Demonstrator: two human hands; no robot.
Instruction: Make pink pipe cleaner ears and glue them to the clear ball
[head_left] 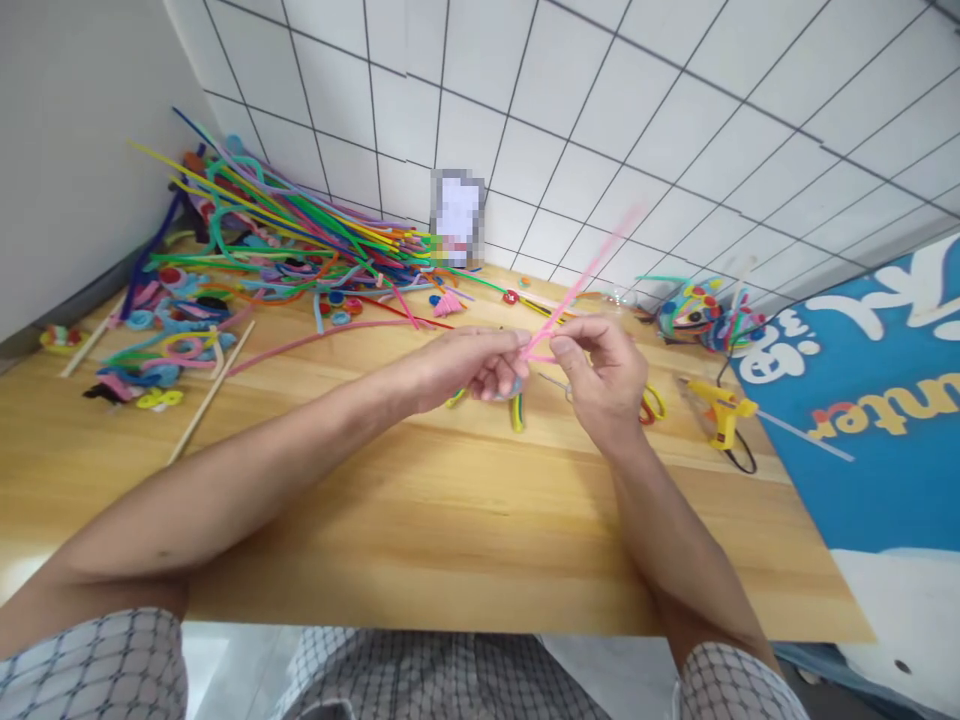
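Over the middle of the table, my left hand (491, 365) pinches a pink pipe cleaner (589, 277) between thumb and fingers. The long end of the pipe cleaner slants up and to the right. My right hand (604, 375) is closed on a shorter pink length close to the left fingertips. Just under the hands lies a yellow and green pipe cleaner piece (517, 412), partly hidden by my left hand. Beside my right wrist, yellow and red loops (654, 403) rest on the wood. Behind the hands is a small pink coiled piece (448, 303).
A big heap of coloured pipe cleaners (322, 235) covers the back left. A phone (457, 215) leans against the tiled wall. To the right are a yellow glue gun (724, 412) with its cord and a colourful pipe cleaner figure (690, 312). Wooden sticks (210, 395) lie at left.
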